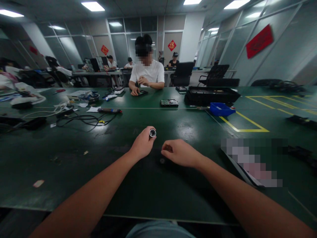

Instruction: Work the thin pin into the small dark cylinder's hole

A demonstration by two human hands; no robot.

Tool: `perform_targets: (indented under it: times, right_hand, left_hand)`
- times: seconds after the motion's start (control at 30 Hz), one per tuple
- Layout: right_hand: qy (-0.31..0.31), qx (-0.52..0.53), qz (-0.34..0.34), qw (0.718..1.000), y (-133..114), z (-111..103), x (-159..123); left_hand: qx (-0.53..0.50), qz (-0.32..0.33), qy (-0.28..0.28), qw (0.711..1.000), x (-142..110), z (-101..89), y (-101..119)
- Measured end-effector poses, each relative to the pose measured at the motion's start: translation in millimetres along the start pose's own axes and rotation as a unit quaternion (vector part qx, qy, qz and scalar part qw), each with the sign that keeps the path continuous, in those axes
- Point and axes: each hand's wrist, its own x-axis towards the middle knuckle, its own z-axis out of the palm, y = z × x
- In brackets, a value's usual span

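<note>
Above the green surface (pixel 119 195), our left hand (pixel 142 145) wraps its grip around a silver-rimmed tube (pixel 152 133), while our right hand (pixel 182 152) curls near a small disc (pixel 162 161), its grip's contents we cannot tell.

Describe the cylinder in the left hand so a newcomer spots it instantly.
At the big green table, find the person's left hand. It holds the cylinder, round end facing the camera. Bright and silver-rimmed, it stands apart from the small dark round piece near the right hand.
</note>
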Motion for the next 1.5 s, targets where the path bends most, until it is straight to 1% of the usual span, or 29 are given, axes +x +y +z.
perform_targets:
  times: [0.1,0.17,0.23,0.3,0.4,0.5,0.6,0.67,0.73,0.9,1.13,1.3,1.5]
  right_hand:
    - [-0.051,-0.019,0.004,0.998,0.8,0.6,0.6]
    - [-0.080,-0.021,-0.007,0.997,2.8,0.8,1.7]
    - [-0.098,-0.015,-0.024,0.995,4.6,1.1,2.4]
    - [-0.101,-0.006,-0.037,0.994,5.4,1.8,2.5]
    - [-0.069,0.003,-0.050,0.996,4.2,2.4,2.3]
    - [0.019,0.004,-0.055,0.998,1.6,1.5,2.9]
    - [0.119,0.001,-0.053,0.991,-0.1,-0.6,3.9]
    - [0.163,-0.004,-0.051,0.985,-0.3,-1.4,4.3]
    - [0.187,-0.009,-0.050,0.981,-0.1,-1.2,4.6]
    - [0.196,-0.016,-0.047,0.979,0.0,1.7,5.1]
    - [0.213,-0.015,-0.074,0.974,3.5,5.6,6.6]
    - [0.240,-0.016,-0.053,0.969,5.4,5.8,7.4]
    - [0.235,-0.013,-0.033,0.971,4.7,4.2,7.0]
  left_hand:
    - [-0.001,-0.001,-0.004,1.000,-0.1,0.7,-0.4]
    - [-0.004,0.001,-0.007,1.000,-0.3,1.4,-1.1]
    - [-0.010,0.000,-0.012,1.000,-0.6,2.0,-1.9]
    - [-0.020,0.000,-0.024,1.000,-1.3,2.6,-2.5]
    - [-0.038,0.006,-0.046,0.998,-2.6,3.3,-2.5]
    - [-0.043,0.026,-0.059,0.997,-3.6,3.1,-0.3]
    - [-0.036,0.046,-0.074,0.996,-4.5,1.9,4.3]
    - [-0.033,0.053,-0.087,0.994,-5.5,0.8,8.1]
    - [-0.032,0.054,-0.096,0.993,-6.8,0.0,11.9]
    - [-0.037,0.059,-0.116,0.991,-10.5,-0.4,19.3]
    - [-0.052,0.087,-0.115,0.988,-12.0,3.1,21.8]
    - [-0.052,0.089,-0.114,0.988,-12.6,2.9,21.3]
    - [-0.016,0.086,-0.124,0.988,-12.7,1.5,21.3]
